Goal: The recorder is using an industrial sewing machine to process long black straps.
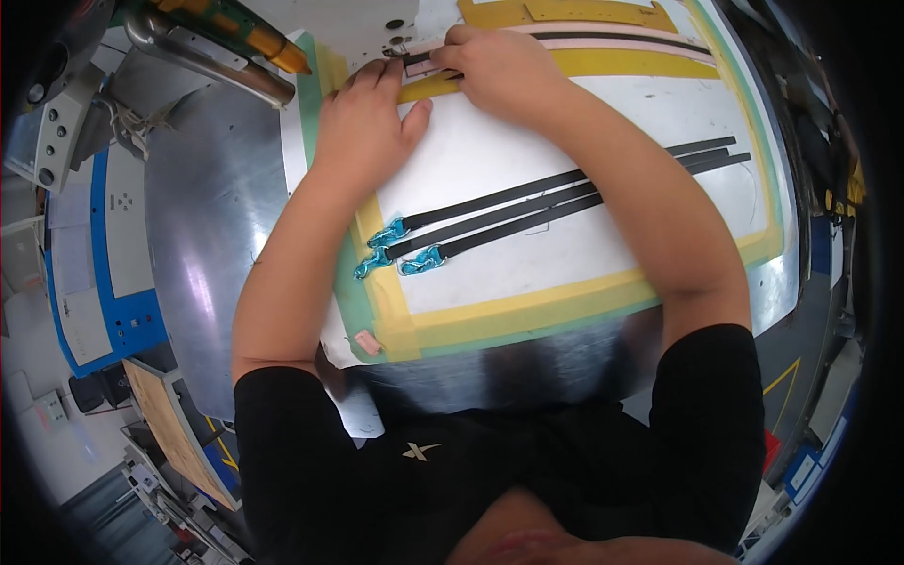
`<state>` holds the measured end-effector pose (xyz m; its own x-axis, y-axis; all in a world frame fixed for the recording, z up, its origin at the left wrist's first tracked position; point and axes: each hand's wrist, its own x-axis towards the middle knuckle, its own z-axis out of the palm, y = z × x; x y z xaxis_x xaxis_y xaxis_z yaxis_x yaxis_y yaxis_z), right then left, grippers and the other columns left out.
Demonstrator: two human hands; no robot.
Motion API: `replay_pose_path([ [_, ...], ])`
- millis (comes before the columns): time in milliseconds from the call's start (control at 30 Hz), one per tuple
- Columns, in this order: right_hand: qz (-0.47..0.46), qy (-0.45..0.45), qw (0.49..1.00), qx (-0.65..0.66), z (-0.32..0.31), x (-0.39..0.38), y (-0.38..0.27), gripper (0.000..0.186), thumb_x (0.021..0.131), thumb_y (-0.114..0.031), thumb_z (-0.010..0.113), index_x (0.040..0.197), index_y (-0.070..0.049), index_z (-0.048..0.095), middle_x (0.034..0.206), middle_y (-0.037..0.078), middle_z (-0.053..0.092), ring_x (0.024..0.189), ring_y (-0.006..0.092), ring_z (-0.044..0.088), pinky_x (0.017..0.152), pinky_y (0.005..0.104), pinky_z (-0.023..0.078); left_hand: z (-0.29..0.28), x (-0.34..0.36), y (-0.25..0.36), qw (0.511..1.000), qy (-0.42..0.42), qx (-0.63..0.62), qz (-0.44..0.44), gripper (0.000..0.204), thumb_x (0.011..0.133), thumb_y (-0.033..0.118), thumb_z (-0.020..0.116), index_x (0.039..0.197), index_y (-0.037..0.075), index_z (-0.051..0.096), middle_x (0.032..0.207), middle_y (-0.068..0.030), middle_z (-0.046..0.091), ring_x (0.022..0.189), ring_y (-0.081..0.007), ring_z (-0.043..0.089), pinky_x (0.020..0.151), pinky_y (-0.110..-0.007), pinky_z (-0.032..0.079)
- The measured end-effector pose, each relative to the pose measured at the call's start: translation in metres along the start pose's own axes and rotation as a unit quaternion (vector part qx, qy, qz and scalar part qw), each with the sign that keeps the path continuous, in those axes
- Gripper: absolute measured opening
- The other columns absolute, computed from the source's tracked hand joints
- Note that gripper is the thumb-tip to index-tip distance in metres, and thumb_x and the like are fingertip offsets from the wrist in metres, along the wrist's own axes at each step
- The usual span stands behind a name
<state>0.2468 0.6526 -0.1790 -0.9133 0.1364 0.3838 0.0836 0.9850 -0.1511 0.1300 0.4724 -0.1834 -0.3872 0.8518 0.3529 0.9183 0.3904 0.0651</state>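
At the far side of the white work sheet, a long black strip (617, 40) lies along a pink band (678, 44) between yellow template pieces (603, 63). My right hand (504, 77) is closed, its fingertips pinched on the strip near its left end. Just to the left, my left hand (363, 127) rests over the sheet's corner, thumb apart and fingers stretched toward that same end; its fingertips are partly hidden. Nearer to me lie several black straps (508, 218) side by side, with crumpled shiny blue wrapping (421, 260) on their left ends. My right forearm covers part of them.
Yellow and green tape (527, 315) borders the sheet on a metal table (202, 226). A small pink piece (368, 342) sits at its near left corner. A metal cylinder with an orange-tipped part (273, 47) juts in at upper left, close to my left hand.
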Motion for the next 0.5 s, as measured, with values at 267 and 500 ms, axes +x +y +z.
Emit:
replay_pose_path([
  [267, -0.014, -0.021, 1.000, -0.018, 0.002, 0.006, -0.009, 0.031, 0.092, -0.008, 0.058, 0.114, -0.015, 0.078, 0.107, 0.006, 0.068, 0.097, 0.0298, 0.071, 0.082, 0.0439, 0.059, 0.002, -0.005, -0.005, 1.000, 0.007, 0.009, -0.015, 0.057, 0.098, 0.037, 0.061, 0.141, -0.001, 0.059, 0.138, -0.0208, 0.061, 0.124, -0.0392, 0.061, 0.107, -0.049, 0.046],
  [500, 0.002, -0.022, 1.000, -0.021, 0.003, 0.008, -0.008, 0.031, 0.089, -0.008, 0.061, 0.114, -0.015, 0.078, 0.110, 0.009, 0.069, 0.100, 0.0314, 0.070, 0.086, 0.0449, 0.057, 0.003, -0.005, -0.001, 0.999, -0.025, 0.034, -0.021, 0.059, 0.100, 0.040, 0.058, 0.143, 0.000, 0.056, 0.136, -0.0193, 0.062, 0.127, -0.0369, 0.058, 0.109, -0.048, 0.045],
])
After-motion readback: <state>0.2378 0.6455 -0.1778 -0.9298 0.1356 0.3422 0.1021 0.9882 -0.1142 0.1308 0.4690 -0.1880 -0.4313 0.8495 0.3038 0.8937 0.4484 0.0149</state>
